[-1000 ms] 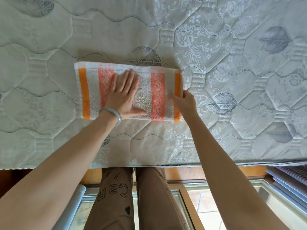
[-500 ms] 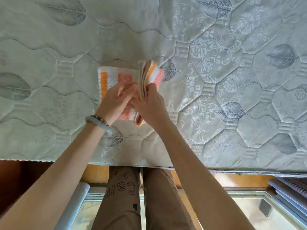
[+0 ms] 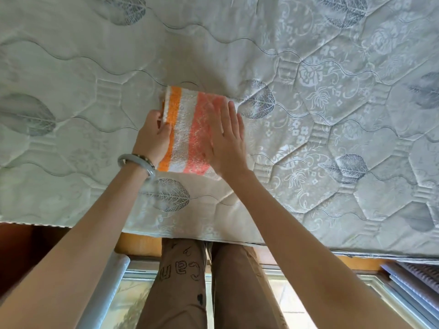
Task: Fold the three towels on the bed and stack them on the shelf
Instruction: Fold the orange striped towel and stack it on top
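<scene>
Right hand (image 3: 225,141) lies flat, fingers straight and together, pressing the 3 o'clock half of a folded orange-and-coral striped towel (image 3: 187,134). The left hand (image 3: 154,131) curls its fingers round the stacked edges at 9 o'clock. The towel sits on the quilted mattress (image 3: 332,119), at 12 o'clock from the person's trousered legs (image 3: 202,281). Finishing this fold well likely means smoothing from the 3 o'clock crease toward 9 o'clock, squaring the gripped edges so the layers line up, and pressing out trapped air before lifting. The shelf is out of view.
</scene>
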Motion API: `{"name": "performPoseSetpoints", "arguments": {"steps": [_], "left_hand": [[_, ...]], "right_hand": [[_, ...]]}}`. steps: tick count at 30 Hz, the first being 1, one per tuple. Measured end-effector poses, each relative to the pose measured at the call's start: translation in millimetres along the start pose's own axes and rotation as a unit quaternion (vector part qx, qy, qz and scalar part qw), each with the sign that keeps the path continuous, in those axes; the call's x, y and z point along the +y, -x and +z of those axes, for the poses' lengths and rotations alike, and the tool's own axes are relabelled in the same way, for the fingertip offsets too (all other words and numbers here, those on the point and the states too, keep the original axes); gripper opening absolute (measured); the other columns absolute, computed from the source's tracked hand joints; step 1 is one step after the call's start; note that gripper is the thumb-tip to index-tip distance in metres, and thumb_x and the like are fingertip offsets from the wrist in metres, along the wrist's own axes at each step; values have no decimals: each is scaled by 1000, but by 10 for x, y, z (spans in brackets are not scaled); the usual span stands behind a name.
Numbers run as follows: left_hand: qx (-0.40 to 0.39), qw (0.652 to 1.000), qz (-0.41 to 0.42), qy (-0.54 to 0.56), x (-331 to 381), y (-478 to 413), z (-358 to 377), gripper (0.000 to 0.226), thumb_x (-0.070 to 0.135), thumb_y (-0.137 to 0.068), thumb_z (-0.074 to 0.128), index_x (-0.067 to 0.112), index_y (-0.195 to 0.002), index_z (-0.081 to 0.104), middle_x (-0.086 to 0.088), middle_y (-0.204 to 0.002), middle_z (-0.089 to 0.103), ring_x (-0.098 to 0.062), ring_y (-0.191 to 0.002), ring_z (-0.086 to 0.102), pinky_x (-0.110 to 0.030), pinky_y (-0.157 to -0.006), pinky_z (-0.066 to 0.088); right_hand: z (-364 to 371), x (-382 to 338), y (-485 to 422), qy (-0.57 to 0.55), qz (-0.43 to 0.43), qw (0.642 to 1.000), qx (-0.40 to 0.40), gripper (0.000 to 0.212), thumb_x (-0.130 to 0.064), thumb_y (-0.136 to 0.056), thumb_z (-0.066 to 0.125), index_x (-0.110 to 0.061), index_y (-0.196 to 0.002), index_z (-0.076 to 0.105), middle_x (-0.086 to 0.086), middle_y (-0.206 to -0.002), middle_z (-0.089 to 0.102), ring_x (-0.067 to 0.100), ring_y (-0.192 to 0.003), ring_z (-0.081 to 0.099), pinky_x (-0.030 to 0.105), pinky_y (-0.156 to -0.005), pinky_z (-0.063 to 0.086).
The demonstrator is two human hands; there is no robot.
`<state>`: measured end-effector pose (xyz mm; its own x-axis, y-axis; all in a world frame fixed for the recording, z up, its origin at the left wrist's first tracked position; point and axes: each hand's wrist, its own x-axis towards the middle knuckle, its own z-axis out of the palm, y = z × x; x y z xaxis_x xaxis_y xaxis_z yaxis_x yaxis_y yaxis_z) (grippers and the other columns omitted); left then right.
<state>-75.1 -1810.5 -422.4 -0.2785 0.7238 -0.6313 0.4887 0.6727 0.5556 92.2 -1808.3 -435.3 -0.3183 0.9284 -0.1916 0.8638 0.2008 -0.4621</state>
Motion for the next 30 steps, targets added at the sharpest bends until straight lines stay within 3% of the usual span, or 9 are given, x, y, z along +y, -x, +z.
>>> {"name": "performPoseSetpoints", "arguments": {"steps": [2, 6, 8, 9, 12, 14, 17, 24, 30], "left_hand": [[17, 1000, -7, 12, -69, -11, 26, 22, 16, -99, 38, 6, -118, 43, 4, -66, 39, -11, -53, 36, -22, -48, 28], [72, 997, -20, 21, -101, 50, 97, 12, 13, -97, 38, 9, -108, 43, -2, -77, 51, -16, -60, 47, -25, -51, 30], [148, 985, 58, -73, -147, 84, 136, 26, 16, -96, 42, 2, -118, 46, -14, -108, 57, -26, -90, 58, -26, -72, 39], [167, 966, 118, -159, -176, 97, 163, 36, 20, -95, 43, 1, -126, 45, -19, -125, 52, -32, -109, 53, -33, -87, 40], [113, 895, 277, -330, -231, 107, 228, 55, 35, -98, 38, 7, -145, 32, -16, -152, 31, -31, -140, 27, -46, -114, 17], [65, 874, 291, -384, -314, 18, 256, 61, 44, -99, 29, 11, -150, 20, -10, -158, 18, -26, -146, 14, -49, -117, 5], [37, 865, 262, -426, -475, -124, 282, 66, 51, -99, 17, 14, -152, 7, -6, -160, 8, -22, -147, 6, -52, -117, 0], [36, 866, 261, -425, -499, -163, 265, 69, 55, -98, 16, 14, -153, 6, -6, -160, 6, -23, -147, 7, -54, -117, 4], [9, 874, 240, -422, -420, -155, 277, 70, 55, -97, 16, 15, -153, 4, -6, -161, 4, -23, -148, 4, -54, -117, 5]], "right_hand": [[117, 83, -26, 26, -12, 999, -29, 56, -32, -97, 44, -11, -147, 29, 20, -154, 25, 35, -144, 17, 44, -118, 7], [292, 149, -52, 83, -38, 994, -60, 58, -41, -97, 34, -11, -147, 30, 20, -153, 26, 34, -144, 20, 47, -119, 11], [321, 156, -78, 98, -41, 993, -61, 59, -42, -97, 31, -11, -147, 29, 20, -153, 27, 34, -143, 21, 48, -118, 11], [321, 148, -84, 99, -41, 993, -57, 59, -43, -97, 30, -11, -147, 29, 20, -153, 27, 34, -143, 21, 49, -118, 11], [266, 130, -47, 80, -34, 995, -42, 59, -43, -96, 31, -11, -146, 31, 18, -154, 27, 32, -144, 20, 50, -118, 10], [266, 151, -16, 73, -41, 996, -36, 60, -41, -96, 32, -8, -146, 32, 17, -153, 29, 31, -143, 22, 49, -118, 10], [328, 201, 17, 81, -44, 995, -49, 60, -40, -95, 33, -6, -145, 31, 16, -153, 31, 29, -143, 25, 48, -118, 11], [282, 212, 128, 95, -37, 992, -77, 68, -52, -94, 30, -14, -150, 23, 11, -158, 14, 28, -147, 11, 51, -119, 6], [271, 308, 164, 128, -29, 981, -143, 67, -57, -94, 28, -21, -149, 23, 13, -157, 19, 31, -146, 15, 57, -115, 16]]}}
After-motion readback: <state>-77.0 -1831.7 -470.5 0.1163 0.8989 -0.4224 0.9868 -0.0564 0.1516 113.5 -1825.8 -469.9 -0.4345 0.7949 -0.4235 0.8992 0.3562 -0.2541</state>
